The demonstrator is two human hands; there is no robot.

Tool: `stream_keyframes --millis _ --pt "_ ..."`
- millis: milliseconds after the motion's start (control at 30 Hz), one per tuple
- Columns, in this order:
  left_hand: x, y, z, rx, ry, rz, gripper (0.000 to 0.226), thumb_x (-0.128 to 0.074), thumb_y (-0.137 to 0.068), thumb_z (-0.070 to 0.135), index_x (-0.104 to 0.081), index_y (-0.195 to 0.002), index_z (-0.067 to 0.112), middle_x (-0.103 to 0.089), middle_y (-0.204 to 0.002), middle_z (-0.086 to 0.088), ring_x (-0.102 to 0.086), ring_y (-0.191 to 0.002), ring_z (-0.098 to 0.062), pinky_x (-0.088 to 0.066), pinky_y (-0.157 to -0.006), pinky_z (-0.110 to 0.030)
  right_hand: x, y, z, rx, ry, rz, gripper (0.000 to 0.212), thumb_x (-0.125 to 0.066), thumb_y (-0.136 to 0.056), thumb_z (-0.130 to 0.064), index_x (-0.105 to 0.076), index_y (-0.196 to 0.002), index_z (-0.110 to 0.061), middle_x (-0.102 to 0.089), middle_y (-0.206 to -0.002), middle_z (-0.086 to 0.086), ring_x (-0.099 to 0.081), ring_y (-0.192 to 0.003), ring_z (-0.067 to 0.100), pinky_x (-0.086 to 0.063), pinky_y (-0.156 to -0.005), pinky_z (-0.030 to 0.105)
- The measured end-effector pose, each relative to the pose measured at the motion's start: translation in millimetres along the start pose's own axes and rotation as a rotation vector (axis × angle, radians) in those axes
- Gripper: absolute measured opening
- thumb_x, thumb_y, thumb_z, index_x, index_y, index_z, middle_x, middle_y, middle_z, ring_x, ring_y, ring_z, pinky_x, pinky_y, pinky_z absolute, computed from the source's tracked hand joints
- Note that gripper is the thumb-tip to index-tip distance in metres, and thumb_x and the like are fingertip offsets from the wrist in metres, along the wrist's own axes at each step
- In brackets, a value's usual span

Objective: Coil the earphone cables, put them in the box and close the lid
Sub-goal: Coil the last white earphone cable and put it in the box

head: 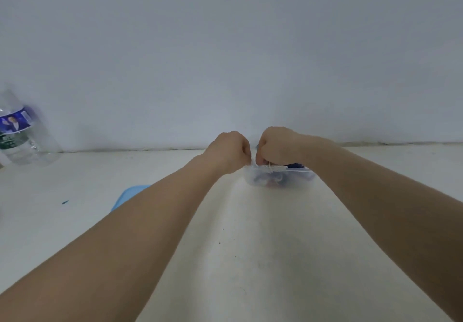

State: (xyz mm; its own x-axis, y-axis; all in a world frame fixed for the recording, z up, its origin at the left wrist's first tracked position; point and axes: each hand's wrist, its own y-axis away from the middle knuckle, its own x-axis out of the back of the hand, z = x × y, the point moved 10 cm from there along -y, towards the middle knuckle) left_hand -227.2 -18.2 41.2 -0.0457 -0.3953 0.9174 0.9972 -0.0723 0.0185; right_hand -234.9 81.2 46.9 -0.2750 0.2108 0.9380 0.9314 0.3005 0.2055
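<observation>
While both hands worked over the clear box [279,177], a white earphone cable [271,168] crossed its rim.
Left hand [229,150] and right hand [276,146] pinched the cable with curled fingers; tucking every loop below the rim would probably let the blue lid [130,194] seat.

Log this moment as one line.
step: putting cable in | left hand: gripping white cable | right hand: gripping cable | box: open | lid: off, left

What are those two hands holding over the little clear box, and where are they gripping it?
Both hands, left and right, seem to pinch a thin white earphone cable at the box's rim. The fingers are curled out of sight, so the exact grip cannot be told.
</observation>
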Motion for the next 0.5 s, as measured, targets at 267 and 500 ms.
stream_keyframes --millis 267,500 --pt "-14 2 -13 0.156 0.181 -0.175 0.024 -0.074 -0.086 0.024 -0.076 -0.103 0.007 -0.065 -0.096 -0.007 -0.055 -0.087 -0.024 -0.043 -0.077 -0.028 -7 -6 2 -0.012 0.208 -0.058 0.014 -0.059 -0.087 -0.013 -0.056 -0.073 -0.012 -0.051 -0.065 0.002 -0.046 -0.055 0.017 -0.036 -0.052 0.024" --pt "-16 14 -19 0.160 0.236 -0.156 0.016 -0.069 -0.086 0.020 -0.071 -0.091 0.005 -0.058 -0.078 -0.005 -0.050 -0.075 -0.024 -0.042 -0.068 -0.027 5 8 9 -0.064 0.089 -0.156 0.016 -0.063 -0.085 -0.011 -0.065 -0.069 -0.009 -0.060 -0.057 0.004 -0.052 -0.055 0.022 -0.040 -0.059 0.021"
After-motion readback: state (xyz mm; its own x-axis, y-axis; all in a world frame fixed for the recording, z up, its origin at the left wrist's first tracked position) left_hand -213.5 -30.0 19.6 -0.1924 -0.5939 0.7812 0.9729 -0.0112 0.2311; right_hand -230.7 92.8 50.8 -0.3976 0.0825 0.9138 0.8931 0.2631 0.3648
